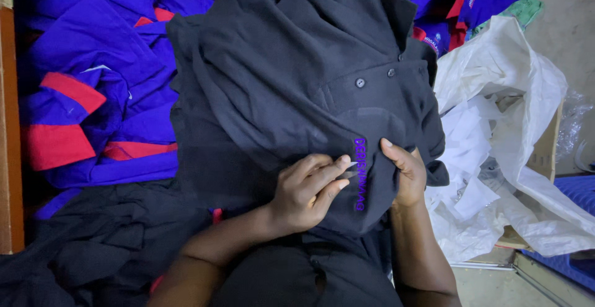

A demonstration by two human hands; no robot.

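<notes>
Head view: a black polo shirt [297, 84] fills the centre of the frame, draped over the person's lap, with purple embroidered lettering [359, 174] at lower centre. The left hand [307, 192] pinches a small pale tool or thread end [351, 166] against the lettering; what it is exactly is too small to tell. The right hand [406, 174] grips the cloth just beside it, keeping it taut. This looks like trimming stray threads at the embroidery; the next move calls for fine fingertip control. Blue-and-red shirts [93, 96] lie at upper left, white sacking [514, 96] at right.
</notes>
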